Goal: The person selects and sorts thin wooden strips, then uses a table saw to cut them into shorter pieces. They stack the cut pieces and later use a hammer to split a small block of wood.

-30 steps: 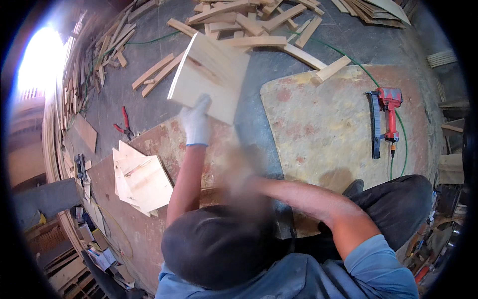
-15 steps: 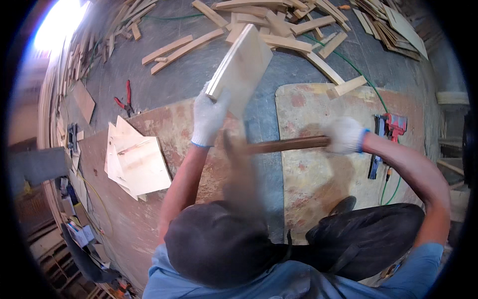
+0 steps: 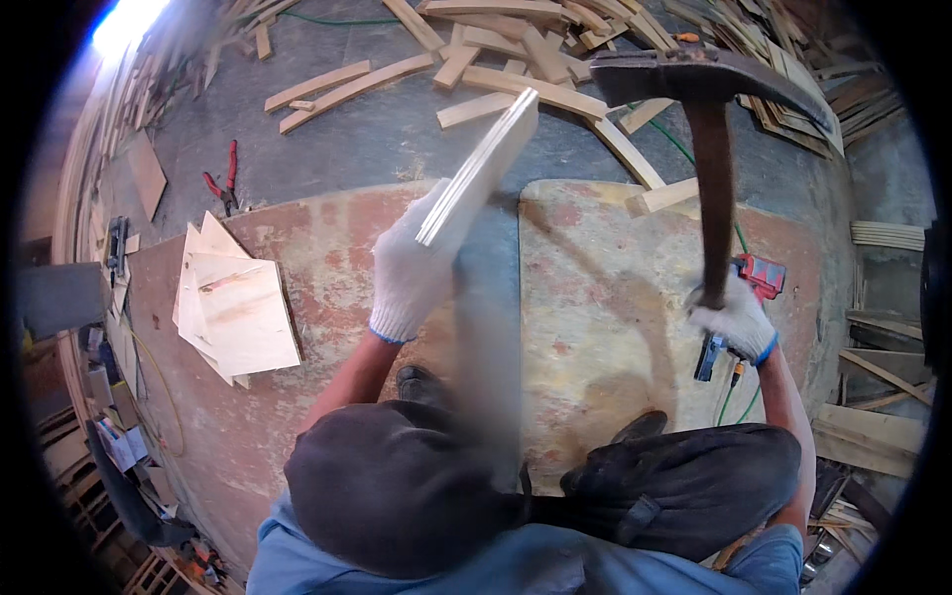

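Observation:
My left hand (image 3: 405,278), in a white glove with a blue cuff, is closed around a few plywood pieces (image 3: 484,164) stacked face to face. They stand tilted, their layered edges toward me, and their lower part is hidden or blurred. My right hand (image 3: 739,319), gloved the same way, grips the lower end of a hammer's wooden handle. The hammer (image 3: 716,188) is raised upright at the right, its dark metal head uppermost and apart from the plywood.
Cut plywood pieces (image 3: 248,307) lie stacked at the left, with red-handled pliers (image 3: 228,181) beyond. A red air tool (image 3: 762,276) on a green hose sits behind my right hand. Wooden strips (image 3: 540,94) are heaped ahead. My knees are bent close to the floor boards (image 3: 595,268).
The hammer has swung from lying level near the plywood to upright at the right. The plywood has come nearer and turned more edge-on, still in my left hand.

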`<state>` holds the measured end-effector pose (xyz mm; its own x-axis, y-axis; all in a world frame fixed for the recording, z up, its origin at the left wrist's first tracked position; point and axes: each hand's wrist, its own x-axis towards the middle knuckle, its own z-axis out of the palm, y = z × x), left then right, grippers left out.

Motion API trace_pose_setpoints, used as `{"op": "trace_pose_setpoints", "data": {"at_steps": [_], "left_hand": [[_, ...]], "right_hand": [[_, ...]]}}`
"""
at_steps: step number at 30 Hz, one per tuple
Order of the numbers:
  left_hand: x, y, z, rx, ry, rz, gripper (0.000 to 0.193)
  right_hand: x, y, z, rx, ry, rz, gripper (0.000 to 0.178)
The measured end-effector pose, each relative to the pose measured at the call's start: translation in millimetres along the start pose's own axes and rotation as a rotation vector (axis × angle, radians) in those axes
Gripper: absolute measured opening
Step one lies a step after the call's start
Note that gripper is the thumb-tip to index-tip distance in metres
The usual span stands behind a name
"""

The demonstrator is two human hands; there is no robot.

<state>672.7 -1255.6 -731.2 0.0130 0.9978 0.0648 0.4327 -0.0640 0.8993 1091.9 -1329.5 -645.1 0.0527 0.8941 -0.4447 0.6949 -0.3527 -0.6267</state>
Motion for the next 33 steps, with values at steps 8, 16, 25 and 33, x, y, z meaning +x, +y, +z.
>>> {"op": "trace_pose_setpoints", "data": {"at_steps": [8,16,25,33], "left_hand": [[-12.2,8.7,10.4,-0.04,0.021,0.034,0.044],[-21.3,10.0,14.6,0.006,-0.017,-0.032,0.047],[-23.4,9.8,17.7,-0.065,-0.034,-0.076,0.048],[-23.5,7.8,16.8,0.005,-0.037,-0.045,0.048]], "right_hand": [[31.9,-35.2,17.9,-0.034,0.377,-0.111,0.016],[30.4,-45.8,43.3,0.039,0.057,-0.048,0.014],[37.2,-61.2,52.0,0.217,0.132,0.082,0.024],[42.2,-72.6,58.4,0.069,0.027,0.144,0.027]]}}
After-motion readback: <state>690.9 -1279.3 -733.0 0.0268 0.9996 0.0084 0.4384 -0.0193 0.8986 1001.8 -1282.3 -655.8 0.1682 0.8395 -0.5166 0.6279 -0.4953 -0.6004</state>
